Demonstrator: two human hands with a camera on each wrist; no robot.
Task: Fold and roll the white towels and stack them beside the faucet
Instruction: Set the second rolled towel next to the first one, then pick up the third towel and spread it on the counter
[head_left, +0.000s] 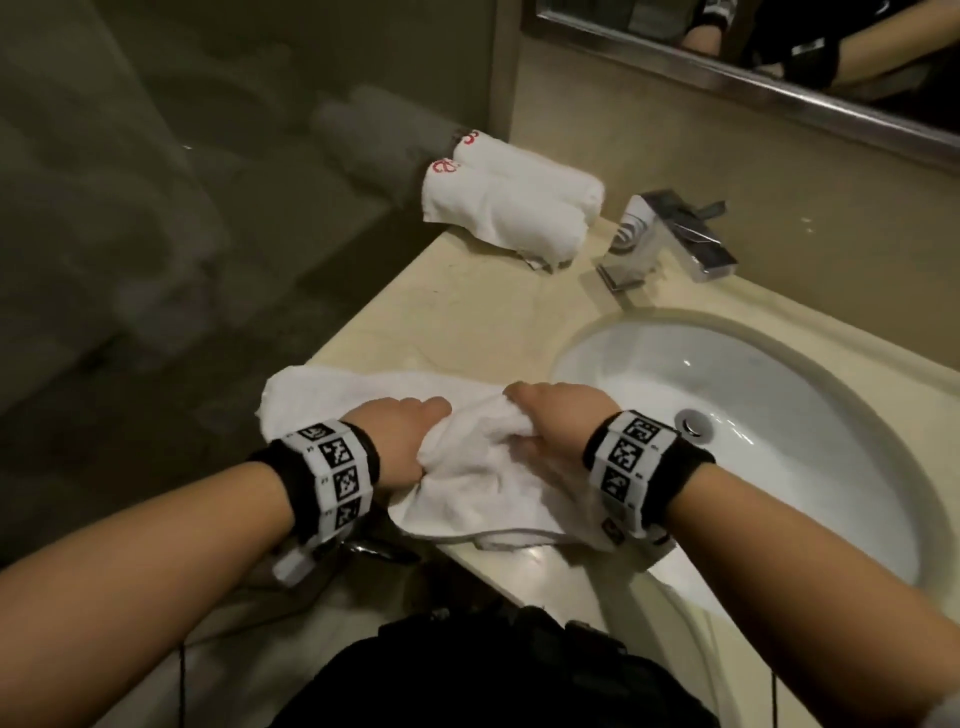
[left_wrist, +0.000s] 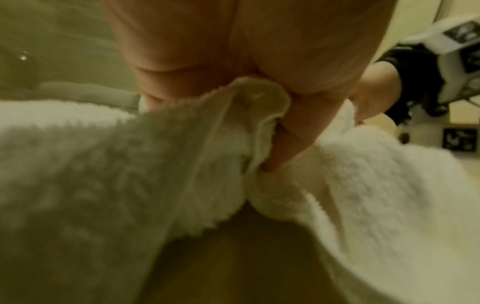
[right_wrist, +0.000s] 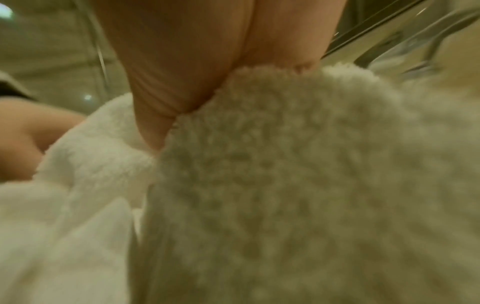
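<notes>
A loose white towel (head_left: 483, 467) lies bunched on the beige counter (head_left: 467, 312) at its near edge, left of the sink. My left hand (head_left: 402, 441) grips its left part, fingers curled into the cloth (left_wrist: 182, 164). My right hand (head_left: 558, 421) grips the right part, the terry fabric (right_wrist: 285, 185) bunched under the fingers. Both hands sit close together over the towel. Two rolled white towels (head_left: 509, 197) with red marks lie side by side at the counter's far left corner, left of the chrome faucet (head_left: 670, 234).
The oval white sink (head_left: 779, 441) with its drain (head_left: 693, 423) lies to the right of my hands. A mirror (head_left: 779, 52) runs along the back wall. The counter's left edge drops off to a dark glass panel (head_left: 182, 208).
</notes>
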